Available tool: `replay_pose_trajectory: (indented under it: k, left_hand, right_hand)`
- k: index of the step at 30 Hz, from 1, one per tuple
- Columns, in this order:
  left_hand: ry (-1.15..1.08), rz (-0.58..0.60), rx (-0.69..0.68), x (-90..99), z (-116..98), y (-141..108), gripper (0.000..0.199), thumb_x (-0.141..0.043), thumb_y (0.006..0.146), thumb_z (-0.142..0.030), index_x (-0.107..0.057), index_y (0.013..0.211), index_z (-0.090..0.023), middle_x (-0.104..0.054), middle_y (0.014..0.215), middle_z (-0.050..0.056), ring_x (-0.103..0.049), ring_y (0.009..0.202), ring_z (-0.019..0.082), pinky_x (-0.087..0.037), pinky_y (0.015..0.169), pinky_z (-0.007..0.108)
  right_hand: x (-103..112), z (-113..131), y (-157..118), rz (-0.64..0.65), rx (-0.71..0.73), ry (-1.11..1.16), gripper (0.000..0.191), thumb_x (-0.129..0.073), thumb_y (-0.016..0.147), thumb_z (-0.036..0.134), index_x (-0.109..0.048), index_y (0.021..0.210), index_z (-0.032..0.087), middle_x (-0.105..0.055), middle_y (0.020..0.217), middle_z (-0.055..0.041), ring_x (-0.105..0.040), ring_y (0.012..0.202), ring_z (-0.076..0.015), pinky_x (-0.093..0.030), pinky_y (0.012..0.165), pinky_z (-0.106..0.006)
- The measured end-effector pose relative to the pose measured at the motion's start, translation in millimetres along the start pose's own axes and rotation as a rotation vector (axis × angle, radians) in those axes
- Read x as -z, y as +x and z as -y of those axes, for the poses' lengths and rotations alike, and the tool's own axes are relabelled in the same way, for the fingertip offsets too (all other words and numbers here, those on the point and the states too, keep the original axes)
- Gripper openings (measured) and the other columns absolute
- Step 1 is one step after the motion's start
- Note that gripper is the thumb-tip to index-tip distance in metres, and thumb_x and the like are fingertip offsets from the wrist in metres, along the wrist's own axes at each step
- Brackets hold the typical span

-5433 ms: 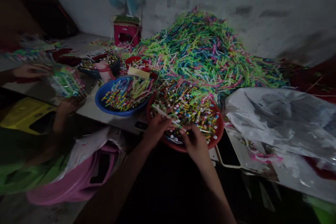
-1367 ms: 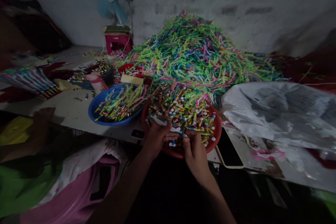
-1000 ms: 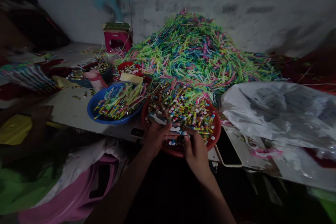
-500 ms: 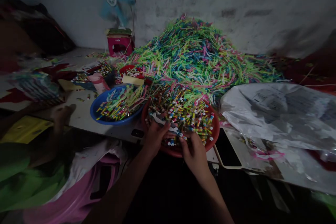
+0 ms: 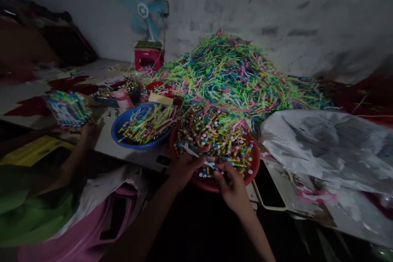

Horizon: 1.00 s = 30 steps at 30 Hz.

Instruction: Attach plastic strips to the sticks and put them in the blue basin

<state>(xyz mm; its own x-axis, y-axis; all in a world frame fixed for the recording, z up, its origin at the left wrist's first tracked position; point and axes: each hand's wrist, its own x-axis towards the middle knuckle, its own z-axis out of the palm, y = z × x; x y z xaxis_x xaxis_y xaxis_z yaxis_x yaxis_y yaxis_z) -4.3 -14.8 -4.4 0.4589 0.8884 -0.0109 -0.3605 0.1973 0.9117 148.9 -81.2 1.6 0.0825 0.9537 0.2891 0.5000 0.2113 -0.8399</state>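
My left hand [image 5: 186, 168] is closed around a flat grey-white strip [image 5: 193, 150], which sticks out past the thumb toward the upper left. Close by on the right, my right hand [image 5: 231, 181] pinches with thumb and fingertips at the strip's lower end, beside a small blue-and-white roll; dim light hides exactly what lies between the fingers. Both hands are over the near side of a red basin [image 5: 256, 159]. Heaped in that basin are many short rolls [image 5: 229, 145] in yellow, blue, red and white.
A blue basin [image 5: 114, 131] with rolls and strips stands left. Behind rises a big heap of coloured strips [image 5: 227, 69]. To the right lie a phone [image 5: 270, 186] and a white plastic bag [image 5: 307, 135]. A co-worker's hand [image 5: 87, 129] is beside a strip bundle [image 5: 69, 110]; a fan [image 5: 143, 10] stands behind.
The whole view has shifted, so things sit lower and a little to the right. My hands stay together over the red basin, the strip still held. The co-worker's hand has moved closer to the bundle.
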Motion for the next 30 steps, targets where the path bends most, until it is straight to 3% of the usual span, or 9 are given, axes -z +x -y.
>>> replay_pose_trajectory:
  k: [4, 7, 12, 14, 17, 21, 23, 26, 30]
  left_hand:
    - [-0.053, -0.086, -0.051, -4.5, -3.9, -3.9, 0.03, -0.064, 0.08, -0.037, -0.058, 0.107, -0.026, -0.073, 0.087, 0.004, -0.068, 0.09, 0.027, -0.051, 0.085, 0.044]
    - [0.004, -0.265, -0.154, 7.0, -21.0, -1.4, 0.039, -0.062, 0.08, -0.04, -0.05, 0.115, -0.028, -0.071, 0.086, 0.002, -0.069, 0.082, 0.024, -0.054, 0.073, 0.036]
    - [0.625, -0.515, -0.332, 74.4, -78.4, 25.7, 0.044, -0.052, 0.084, -0.046, -0.05, 0.122, -0.021, -0.07, 0.085, 0.004, -0.064, 0.062, 0.017, -0.051, 0.061, 0.028]
    - [0.918, -0.63, -0.368, 104.2, -101.9, 41.5, 0.045, -0.046, 0.088, -0.042, -0.05, 0.125, -0.017, -0.07, 0.085, 0.006, -0.065, 0.073, 0.021, -0.051, 0.071, 0.032]
    - [1.265, -0.713, -0.42, 128.4, -124.6, 61.9, 0.049, -0.045, 0.088, -0.039, -0.046, 0.131, -0.014, -0.066, 0.11, 0.014, -0.059, 0.105, 0.03, -0.042, 0.093, 0.042]
    - [1.313, -0.534, -0.51, 103.8, -118.5, 77.5, 0.05, -0.047, 0.086, -0.033, -0.044, 0.132, -0.012, -0.054, 0.13, 0.017, -0.048, 0.122, 0.03, -0.032, 0.104, 0.043]
    - [1.292, -0.35, -0.516, 74.0, -102.8, 83.1, 0.038, -0.047, 0.086, -0.033, -0.058, 0.119, -0.016, -0.062, 0.118, 0.013, -0.056, 0.111, 0.025, -0.038, 0.099, 0.035]
    - [1.299, -0.114, -0.461, 30.2, -79.0, 97.2, 0.029, -0.054, 0.083, -0.042, -0.069, 0.097, -0.022, -0.07, 0.098, 0.007, -0.063, 0.094, 0.023, -0.045, 0.088, 0.03]
    - [1.301, -0.043, -0.389, 2.2, -64.0, 132.7, 0.043, -0.061, 0.076, -0.046, -0.066, 0.108, -0.017, -0.066, 0.108, 0.013, -0.059, 0.103, 0.031, -0.042, 0.092, 0.038]
  right_hand:
    - [-4.8, -2.2, 2.4, -0.03, 0.069, -0.112, 0.019, -0.054, 0.088, 0.037, -0.061, 0.093, 0.021, -0.067, 0.087, -0.0045, -0.061, 0.08, -0.0195, -0.045, 0.073, -0.033]
    - [-10.3, 0.2, 6.3, -0.033, 0.167, -0.339, 0.028, -0.061, 0.083, 0.038, -0.061, 0.106, 0.022, -0.065, 0.104, -0.0071, -0.057, 0.097, -0.0248, -0.042, 0.086, -0.042]
    - [-19.3, 7.3, 9.1, 0.065, 0.163, -0.609, 0.023, -0.059, 0.085, 0.03, -0.063, 0.108, 0.03, -0.061, 0.11, -0.0061, -0.054, 0.098, -0.0275, -0.041, 0.082, -0.046]
    - [-20.3, 7.5, 9.8, 0.095, 0.161, -0.617, 0.022, -0.06, 0.084, 0.029, -0.065, 0.105, 0.031, -0.06, 0.11, -0.0057, -0.055, 0.098, -0.0273, -0.041, 0.081, -0.046]
    - [-19.9, 4.7, 10.7, 0.099, 0.144, -0.577, 0.027, -0.061, 0.082, 0.024, -0.062, 0.108, 0.029, -0.06, 0.108, -0.0064, -0.056, 0.099, -0.0272, -0.041, 0.08, -0.045]
    - [-20.6, 0.7, 9.5, 0.051, 0.161, -0.543, 0.016, -0.059, 0.082, 0.018, -0.061, 0.097, 0.023, -0.065, 0.097, -0.0061, -0.06, 0.092, -0.0264, -0.042, 0.077, -0.042]
    - [-21.8, -0.3, 7.5, 0.01, 0.172, -0.534, 0.005, -0.061, 0.082, 0.023, -0.058, 0.086, 0.021, -0.066, 0.085, -0.0045, -0.061, 0.082, -0.0248, -0.043, 0.074, -0.04]
    - [-21.9, -2.2, 3.3, -0.05, 0.162, -0.452, 0.02, -0.06, 0.084, 0.037, -0.049, 0.078, 0.022, -0.062, 0.069, -0.0008, -0.06, 0.067, -0.021, -0.045, 0.065, -0.034]
    - [-16.2, -6.0, -1.4, -0.061, 0.137, -0.305, 0.021, -0.056, 0.087, 0.04, -0.045, 0.082, 0.023, -0.062, 0.072, 0.0, -0.061, 0.066, -0.0176, -0.046, 0.059, -0.027]
